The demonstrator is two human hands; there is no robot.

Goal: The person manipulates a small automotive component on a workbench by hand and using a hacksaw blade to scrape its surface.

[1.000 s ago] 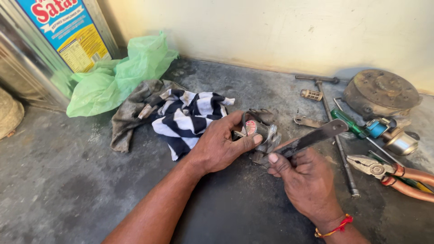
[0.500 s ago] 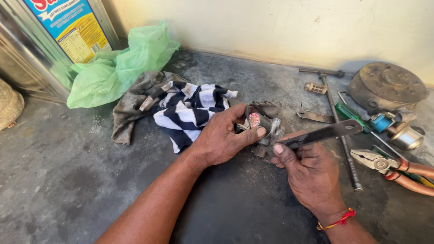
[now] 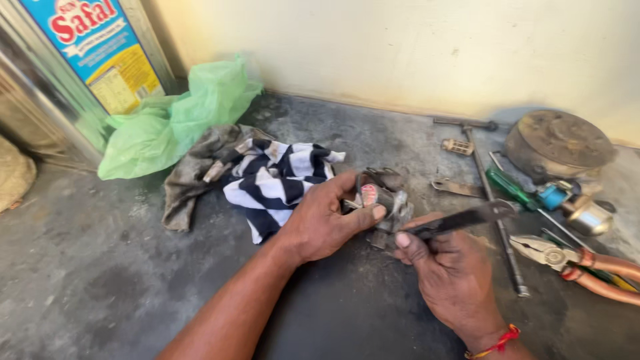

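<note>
L hand point(image 3: 320, 223) grip closed on metal part point(image 3: 381, 200), just off floor beside striped rag point(image 3: 280, 183) | R hand point(image 3: 453, 273) clamps blade point(image 3: 460, 219), tip now nearer part vs 1s ago | pliers point(image 3: 567, 257) idle right

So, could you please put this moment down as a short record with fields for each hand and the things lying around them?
Left hand: left hand grips a small metal part against the floor.
Right hand: right hand holds a dark flat blade pointed away from the part.
Cloth: striped rag beside the left hand.
Bag: green plastic bag at the wall.
Tools: pliers and green-handled screwdriver to the right.
Surface: grey concrete floor.
</note>
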